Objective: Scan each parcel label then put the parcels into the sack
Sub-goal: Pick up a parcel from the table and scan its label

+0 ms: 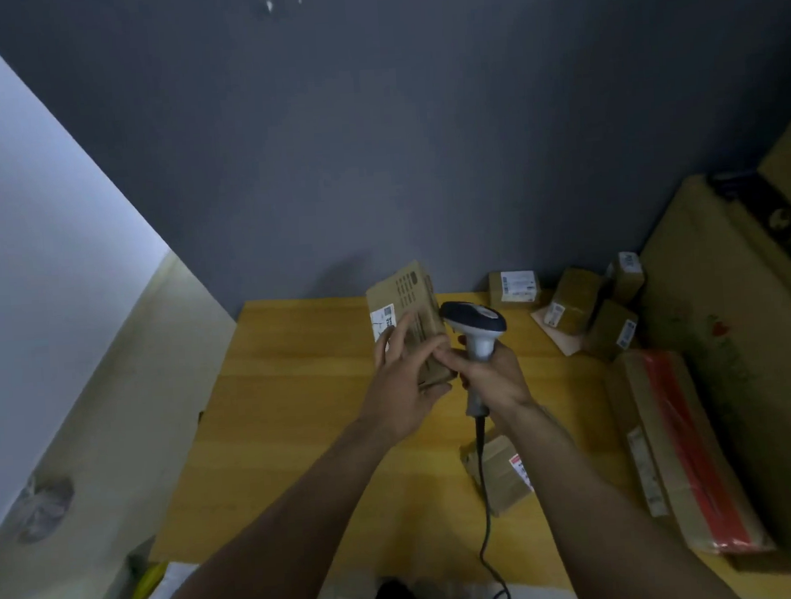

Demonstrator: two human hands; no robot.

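Nearest me, at the bottom of the frame, the scanner's dark cable (486,502) hangs down between my forearms and curls at the lower edge. At the lower left corner some pale and yellow plastic (147,592) lies off the table's near corner; I cannot tell what it is.

On the wooden table (300,444), just right of centre and partly under my right forearm, a small brown parcel (499,471) lies flat with a red-and-white sticker on it. At the lower right a long flat carton (672,458) with a red strip along it rests by the table's right edge.

In the middle of the frame my left hand (403,382) holds a cardboard parcel (408,307) tilted up off the table — fingers laid across its face, thumb under its lower corner; its white label (382,321) shows just above my fingertips. My right hand (493,376) is wrapped round the handle of the scanner (476,324); its dark head sits just beside the parcel's right edge, and I cannot tell if they touch.

Farther off, upper right of the table, a cluster of small labelled parcels (574,300) sits against the grey wall (374,138) — a large cardboard box (733,325) stands right of them.
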